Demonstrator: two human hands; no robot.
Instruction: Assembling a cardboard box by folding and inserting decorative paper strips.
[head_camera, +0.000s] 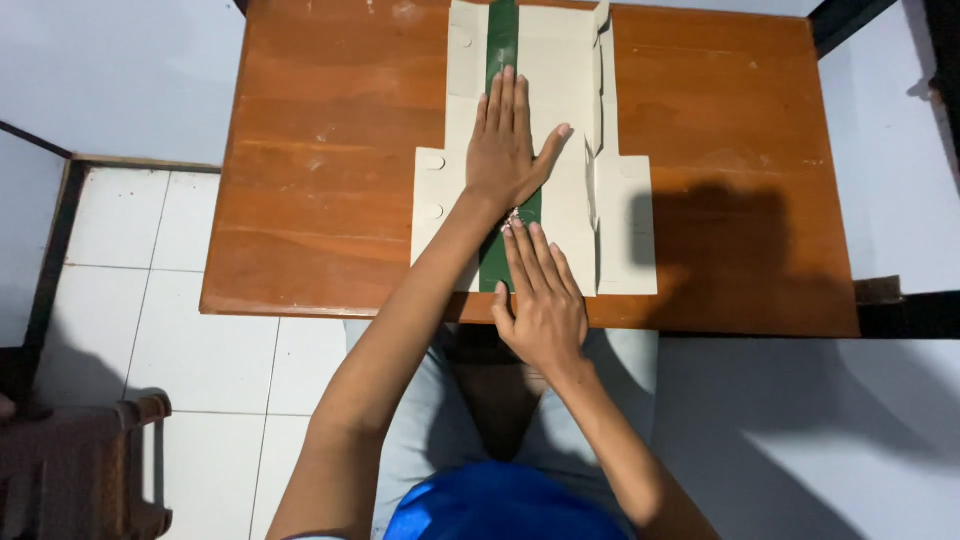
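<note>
From my feed, the flattened beige cardboard sheet (560, 150) lies on the wooden counter (330, 150), its far end running out of frame and its near edge close to the counter's front edge. A dark green strip (500, 40) runs down its middle.

My worry is slippage. The sheet is unfolded and only pinned by two palms, so I judge that uneven pressure could let it skate toward the near edge or twist out of line. The raised fold on its right side (598, 130) looks springy and could flip back over if weight comes off. The green strip could also wrinkle or lift under a dragging hand.

The left hand (505, 150) is flat on the strip farther up the sheet, fingers (505, 95) straight and close together, thumb splayed right; it grips nothing. The right hand (540, 305) sits nearer, at the sheet's front edge, fingers (535, 255) extended and pressed on the strip's lower end, almost touching the left wrist. It holds nothing either.
</note>
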